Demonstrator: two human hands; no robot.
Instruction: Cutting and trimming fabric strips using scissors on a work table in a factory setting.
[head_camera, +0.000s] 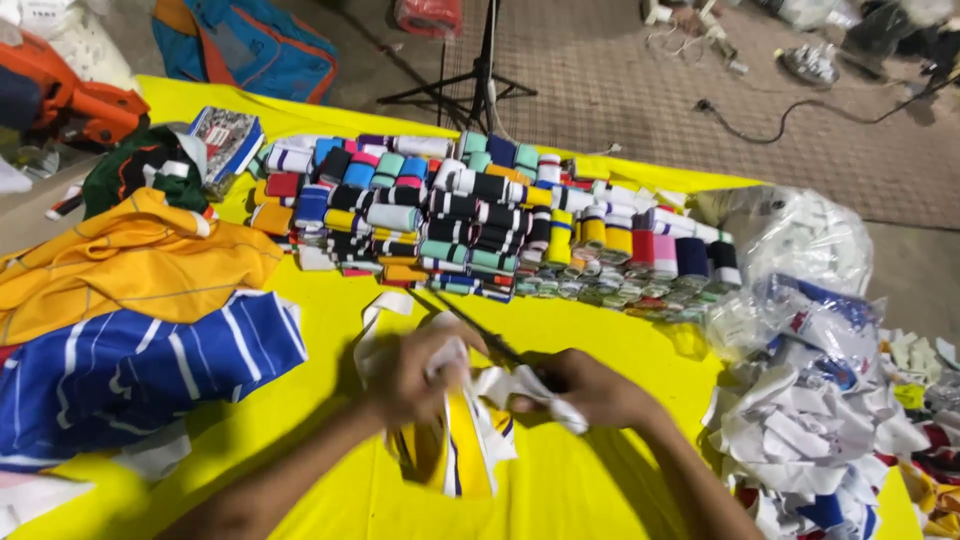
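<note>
My left hand (415, 372) is bunched around a white knit collar piece (465, 425) with yellow and dark stripes, fingers curled tight on its upper edge. My right hand (590, 388) pinches the other end of the same strip, and it seems to grip scissors (480, 325) too, their dark blades pointing away up-left over the yellow table (600, 490); motion blur stops me being sure. The piece hangs between both hands just above the tabletop, near its front edge.

What worries me: my left fingers sit very close to those blades, so a slip could nick them or cut the stripe crooked, and the slack cloth could fold under unseen.

To my left lie a blue-and-white striped shirt (140, 365) and an orange one (130, 260). To my right is a heap of white and coloured cloth scraps (830, 430), loose, partly on crumpled clear plastic bags (810, 240); what else the bags hold I cannot tell. Farther off, rows of folded striped collars (480, 215) are stacked in many colours, and beyond them a black tripod stand (480, 70) on the floor
</note>
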